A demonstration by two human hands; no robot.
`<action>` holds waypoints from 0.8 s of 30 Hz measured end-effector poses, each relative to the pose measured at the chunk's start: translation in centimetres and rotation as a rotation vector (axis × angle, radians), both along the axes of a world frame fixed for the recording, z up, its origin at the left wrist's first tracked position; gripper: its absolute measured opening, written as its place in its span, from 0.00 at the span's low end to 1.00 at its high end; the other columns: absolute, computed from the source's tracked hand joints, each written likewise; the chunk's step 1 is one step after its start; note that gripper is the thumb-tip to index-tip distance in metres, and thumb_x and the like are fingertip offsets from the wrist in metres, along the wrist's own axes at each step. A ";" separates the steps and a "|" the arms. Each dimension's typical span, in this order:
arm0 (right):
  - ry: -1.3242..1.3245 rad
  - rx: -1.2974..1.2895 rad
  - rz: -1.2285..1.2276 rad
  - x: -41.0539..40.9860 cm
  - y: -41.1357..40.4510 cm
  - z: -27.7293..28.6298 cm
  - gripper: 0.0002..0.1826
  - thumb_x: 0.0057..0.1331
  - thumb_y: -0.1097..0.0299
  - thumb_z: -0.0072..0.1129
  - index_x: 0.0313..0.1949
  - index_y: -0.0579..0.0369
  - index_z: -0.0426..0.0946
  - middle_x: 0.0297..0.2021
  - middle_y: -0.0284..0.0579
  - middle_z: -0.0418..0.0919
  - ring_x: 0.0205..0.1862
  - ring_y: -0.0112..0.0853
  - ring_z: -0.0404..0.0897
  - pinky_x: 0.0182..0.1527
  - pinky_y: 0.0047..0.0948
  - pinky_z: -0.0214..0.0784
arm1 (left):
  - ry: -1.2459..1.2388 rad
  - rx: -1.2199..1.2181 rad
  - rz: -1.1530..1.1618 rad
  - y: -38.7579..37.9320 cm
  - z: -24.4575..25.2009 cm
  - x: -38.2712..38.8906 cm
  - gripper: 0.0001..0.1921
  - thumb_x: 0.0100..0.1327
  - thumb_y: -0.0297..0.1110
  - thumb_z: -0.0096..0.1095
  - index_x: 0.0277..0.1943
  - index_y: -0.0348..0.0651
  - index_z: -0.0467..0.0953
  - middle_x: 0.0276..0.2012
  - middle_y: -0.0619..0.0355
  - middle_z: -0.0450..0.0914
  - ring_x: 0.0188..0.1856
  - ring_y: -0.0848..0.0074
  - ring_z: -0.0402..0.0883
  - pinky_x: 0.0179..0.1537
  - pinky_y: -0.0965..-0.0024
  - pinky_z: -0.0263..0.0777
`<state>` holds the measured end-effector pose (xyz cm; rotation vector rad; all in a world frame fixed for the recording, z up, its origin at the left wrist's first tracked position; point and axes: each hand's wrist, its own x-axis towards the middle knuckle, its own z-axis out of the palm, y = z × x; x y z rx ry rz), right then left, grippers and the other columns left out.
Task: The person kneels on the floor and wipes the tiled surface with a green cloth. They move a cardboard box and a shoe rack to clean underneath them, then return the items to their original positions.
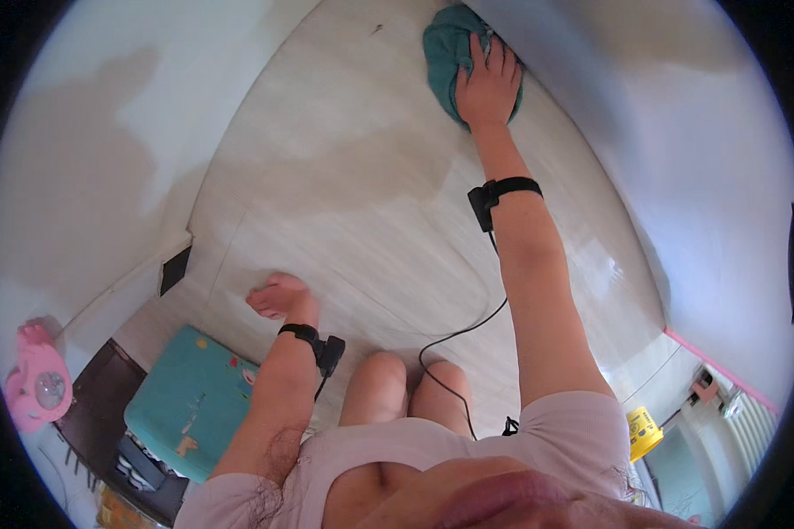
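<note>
My right hand (489, 82) is stretched far forward, holding a bunched green cloth (444, 63) down against the pale floor (344, 172). The fingers lie spread over the cloth, which is pressed close to the base of the right-hand white surface (642, 119). Nearer to my knees, my left hand (279, 295) is curled into a fist and rests on the floor. Nothing shows in it, though its palm side is hidden. Each wrist wears a black strap with a small box.
A black cable (463, 328) runs from the right wrist box across the floor towards my body. By my left arm stands a turquoise box (195, 397), beside a dark brown unit (99, 397) and a pink toy-like object (40, 380). A yellow container (644, 434) is behind my right shoulder.
</note>
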<state>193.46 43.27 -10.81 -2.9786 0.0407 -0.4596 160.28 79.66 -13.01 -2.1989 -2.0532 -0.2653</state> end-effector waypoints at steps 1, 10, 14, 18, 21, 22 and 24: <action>-0.010 0.010 -0.027 -1.1 -1.1 0.2 0.35 0.70 0.53 0.56 0.76 0.37 0.62 0.75 0.48 0.59 0.77 0.52 0.54 0.76 0.56 0.47 | -0.014 -0.027 -0.004 -0.2 0.4 0.4 0.23 0.69 0.43 0.48 0.61 0.39 0.66 0.61 0.41 0.71 0.62 0.51 0.72 0.64 0.52 0.67; -0.040 -0.007 -0.508 -25.2 -21.0 0.1 0.35 0.66 0.54 0.57 0.73 0.43 0.67 0.72 0.55 0.64 0.75 0.53 0.57 0.78 0.54 0.44 | 0.247 -0.134 0.005 6.3 -4.5 -3.1 0.26 0.67 0.44 0.47 0.57 0.28 0.68 0.56 0.38 0.75 0.57 0.52 0.76 0.58 0.49 0.70; -0.010 -0.051 -1.126 -50.7 -25.9 -0.5 0.34 0.71 0.51 0.53 0.73 0.50 0.66 0.71 0.61 0.65 0.73 0.54 0.59 0.76 0.54 0.46 | 0.114 0.069 0.080 1.5 -4.4 0.2 0.26 0.66 0.46 0.45 0.55 0.27 0.68 0.56 0.39 0.76 0.57 0.53 0.77 0.57 0.49 0.71; 0.279 -0.424 -1.613 -72.6 -19.8 1.8 0.34 0.73 0.52 0.53 0.74 0.50 0.61 0.66 0.63 0.66 0.64 0.57 0.70 0.65 0.59 0.64 | 0.123 -0.047 0.027 0.6 -4.9 0.1 0.33 0.66 0.51 0.44 0.61 0.26 0.64 0.61 0.37 0.71 0.62 0.52 0.72 0.62 0.48 0.66; 0.632 0.164 -1.960 -73.0 -18.5 5.5 0.39 0.69 0.50 0.58 0.75 0.49 0.59 0.68 0.61 0.65 0.63 0.57 0.74 0.61 0.59 0.70 | 0.051 -0.094 0.012 7.4 -6.7 -0.7 0.45 0.67 0.59 0.40 0.72 0.24 0.52 0.73 0.34 0.57 0.71 0.49 0.64 0.70 0.44 0.56; 0.651 0.263 -1.950 -73.5 -19.3 5.7 0.39 0.67 0.51 0.61 0.74 0.50 0.62 0.67 0.61 0.69 0.63 0.57 0.75 0.61 0.59 0.71 | 0.009 -0.117 0.000 11.5 -7.3 -1.3 0.49 0.68 0.62 0.39 0.76 0.24 0.48 0.77 0.33 0.53 0.74 0.48 0.61 0.72 0.43 0.53; 0.202 0.667 -1.651 -85.9 -26.4 1.9 0.37 0.61 0.56 0.69 0.68 0.54 0.70 0.60 0.61 0.78 0.59 0.56 0.80 0.59 0.58 0.74 | 0.121 -0.425 -0.135 12.0 -10.5 -2.3 0.52 0.66 0.68 0.48 0.76 0.27 0.50 0.77 0.32 0.51 0.78 0.47 0.54 0.75 0.44 0.49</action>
